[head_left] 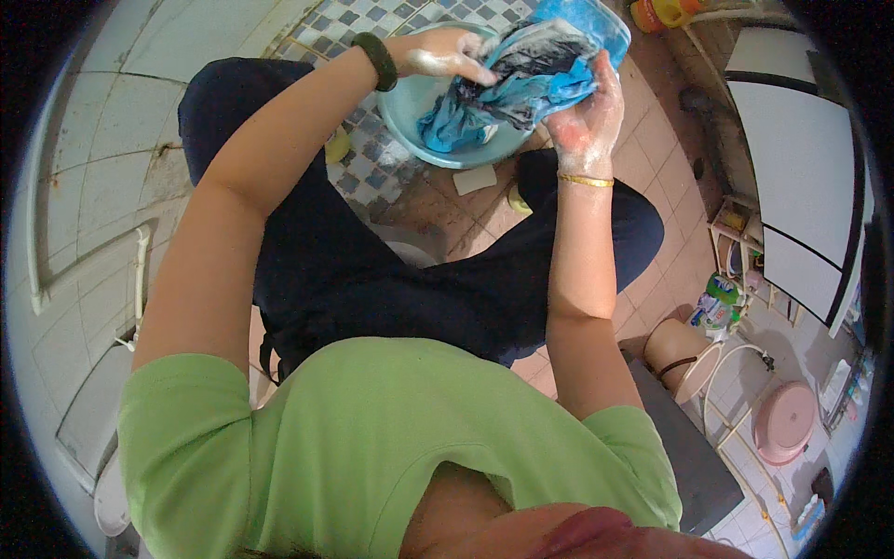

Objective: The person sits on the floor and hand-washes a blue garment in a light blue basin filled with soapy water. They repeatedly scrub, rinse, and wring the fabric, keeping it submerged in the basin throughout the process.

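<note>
A wet blue-and-black cloth (520, 77) with white suds on it is bunched up between my hands. My left hand (447, 57), foamy and with a dark green bangle at the wrist, grips its left side. At its right edge my right hand (589, 115) holds the cloth with the palm turned up; some of its fingers are hidden behind the fabric. Beneath hangs the lower end of the cloth, inside a light blue plastic basin (401, 129). A blue plastic board (604, 26), wet with suds, slants up behind the cloth at the basin's far right.
Between my feet and the basin lies a white rectangular piece (475, 180) on the tiled floor (646, 133). An orange-and-yellow container (667, 14) stands far right. Along the right are a white cabinet (796, 154), a beige bucket (681, 356) and a pink basin (786, 423). A tiled wall (91, 112) rises at left.
</note>
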`<state>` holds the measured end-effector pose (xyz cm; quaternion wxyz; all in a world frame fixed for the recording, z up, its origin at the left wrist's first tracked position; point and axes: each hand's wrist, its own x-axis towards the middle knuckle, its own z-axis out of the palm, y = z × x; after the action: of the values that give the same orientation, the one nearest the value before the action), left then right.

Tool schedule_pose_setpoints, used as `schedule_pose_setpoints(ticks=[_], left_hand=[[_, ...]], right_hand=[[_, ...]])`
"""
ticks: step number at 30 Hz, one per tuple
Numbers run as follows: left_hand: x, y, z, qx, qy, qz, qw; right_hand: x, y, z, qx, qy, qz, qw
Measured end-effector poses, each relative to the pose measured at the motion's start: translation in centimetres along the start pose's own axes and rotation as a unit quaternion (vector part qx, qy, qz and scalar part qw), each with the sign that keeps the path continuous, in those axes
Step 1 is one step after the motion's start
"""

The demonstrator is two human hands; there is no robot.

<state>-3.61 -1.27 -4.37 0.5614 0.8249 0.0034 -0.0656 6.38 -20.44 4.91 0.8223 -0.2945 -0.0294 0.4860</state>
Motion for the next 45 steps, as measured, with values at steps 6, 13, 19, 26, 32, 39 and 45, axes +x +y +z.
schedule_pose_setpoints(ticks=[6, 13, 19, 26, 32, 39, 45], left_hand=[[-0.4, 2.8, 0.6, 0.096, 0.330, 0.058, 0.937], [2.4, 7.1, 4.9, 0.347, 0.303, 0.116, 0.880], [2.9, 9.1, 6.4, 0.289, 0.271, 0.031, 0.918], [5.5, 4.0, 1.1, 0.031, 0.271, -0.044, 0.961], [2.7, 7.2, -2.4, -0.094, 0.172, 0.076, 0.978], [0.4, 3.5, -1.7, 0.076, 0.278, 0.050, 0.956], [2.4, 4.7, -1.1, 0.250, 0.296, -0.012, 0.922]], right_hand=[[0.9, 1.0, -1.0, 0.043, 0.113, -0.028, 0.992], [2.9, 6.8, -3.4, -0.065, 0.125, -0.002, 0.990], [3.9, 7.3, -5.5, -0.214, 0.044, -0.112, 0.969], [2.7, 5.0, -0.3, -0.090, 0.052, -0.002, 0.995], [1.2, -1.4, -0.2, -0.039, 0.127, -0.085, 0.988], [0.7, -0.8, -3.9, -0.364, 0.155, -0.253, 0.883], [0.2, 3.4, -2.4, -0.684, -0.041, -0.296, 0.665]])
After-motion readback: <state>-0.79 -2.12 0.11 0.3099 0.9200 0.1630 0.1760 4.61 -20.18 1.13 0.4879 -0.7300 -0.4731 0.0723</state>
